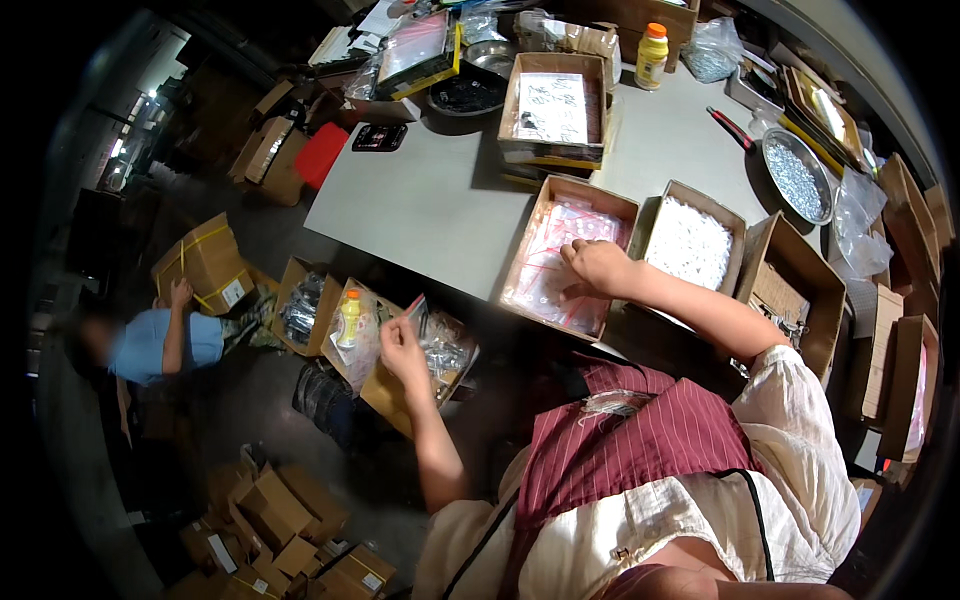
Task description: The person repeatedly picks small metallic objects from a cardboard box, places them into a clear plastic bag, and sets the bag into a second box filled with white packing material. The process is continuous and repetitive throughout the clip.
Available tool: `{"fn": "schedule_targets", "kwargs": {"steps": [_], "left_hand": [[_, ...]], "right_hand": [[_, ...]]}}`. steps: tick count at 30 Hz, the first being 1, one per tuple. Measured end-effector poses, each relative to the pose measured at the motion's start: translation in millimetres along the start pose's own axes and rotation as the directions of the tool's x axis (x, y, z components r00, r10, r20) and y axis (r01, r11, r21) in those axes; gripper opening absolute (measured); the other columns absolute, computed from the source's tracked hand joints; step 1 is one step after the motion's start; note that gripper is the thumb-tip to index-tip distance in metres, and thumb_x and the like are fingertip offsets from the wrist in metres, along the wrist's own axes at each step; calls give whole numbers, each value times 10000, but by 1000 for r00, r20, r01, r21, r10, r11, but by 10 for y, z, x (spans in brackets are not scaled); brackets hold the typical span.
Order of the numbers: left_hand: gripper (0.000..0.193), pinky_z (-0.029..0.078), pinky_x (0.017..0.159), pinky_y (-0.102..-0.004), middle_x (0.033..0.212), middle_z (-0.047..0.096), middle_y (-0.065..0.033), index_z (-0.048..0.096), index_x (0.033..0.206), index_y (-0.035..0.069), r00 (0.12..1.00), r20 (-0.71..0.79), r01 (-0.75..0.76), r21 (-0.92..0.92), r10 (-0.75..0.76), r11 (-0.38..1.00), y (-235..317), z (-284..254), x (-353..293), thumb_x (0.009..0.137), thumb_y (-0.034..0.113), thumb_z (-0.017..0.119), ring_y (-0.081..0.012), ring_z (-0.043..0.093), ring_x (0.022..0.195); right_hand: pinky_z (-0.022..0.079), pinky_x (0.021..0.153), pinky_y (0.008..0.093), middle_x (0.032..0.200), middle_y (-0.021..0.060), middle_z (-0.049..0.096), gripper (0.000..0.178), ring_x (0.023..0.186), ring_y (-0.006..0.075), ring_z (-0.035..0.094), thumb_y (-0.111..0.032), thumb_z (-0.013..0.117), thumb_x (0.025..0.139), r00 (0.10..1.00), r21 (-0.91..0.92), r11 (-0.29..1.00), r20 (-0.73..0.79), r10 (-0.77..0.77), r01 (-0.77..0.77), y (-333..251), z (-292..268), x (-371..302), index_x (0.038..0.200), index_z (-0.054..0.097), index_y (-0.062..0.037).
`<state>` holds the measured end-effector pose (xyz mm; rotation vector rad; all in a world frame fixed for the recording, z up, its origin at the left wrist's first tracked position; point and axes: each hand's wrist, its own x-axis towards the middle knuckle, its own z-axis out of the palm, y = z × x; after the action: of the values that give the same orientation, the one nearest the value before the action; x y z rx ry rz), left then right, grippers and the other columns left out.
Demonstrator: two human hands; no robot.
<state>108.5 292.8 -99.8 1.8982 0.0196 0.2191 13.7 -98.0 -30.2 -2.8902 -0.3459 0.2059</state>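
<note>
My right hand [597,265] rests in a cardboard box [585,193] on the grey table [420,205], its fingers on clear zip bags with red strips [555,290]. My left hand [402,345] is held out over the floor to the left and pinches a small clear bag [416,309]. Below it stands an open box [385,390] holding bagged parts and a yellow bottle [349,317]. A clear bag [612,402] lies on my striped apron.
A box of small white parts [692,243] sits right of my hand, another box [555,105] behind it. A round metal tray of screws [797,177] and a yellow bottle [651,56] stand farther back. Another person in blue [160,340] crouches among floor boxes at left.
</note>
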Motion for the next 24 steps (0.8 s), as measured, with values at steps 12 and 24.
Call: {"fn": "schedule_targets", "kwargs": {"steps": [12, 24], "left_hand": [[283, 565, 849, -389, 1217, 665, -174, 640, 1247, 12, 892, 383, -294, 84, 241, 952, 1335, 894, -385, 983, 115, 630, -322, 684, 1031], [401, 547, 848, -311, 1196, 671, -114, 565, 1322, -10, 469, 883, 581, -318, 11, 749, 1944, 1933, -502, 1017, 226, 673, -168, 665, 1021]], "right_hand": [[464, 979, 390, 1221, 184, 688, 485, 1144, 242, 626, -453, 481, 1093, 979, 766, 612, 187, 78, -195, 372, -414, -174, 1243, 658, -27], [139, 1275, 424, 1678, 100, 307, 743, 1560, 263, 226, -605, 395, 1065, 973, 988, 140, -96, 211, 67, 81, -817, -979, 1621, 334, -115]]}}
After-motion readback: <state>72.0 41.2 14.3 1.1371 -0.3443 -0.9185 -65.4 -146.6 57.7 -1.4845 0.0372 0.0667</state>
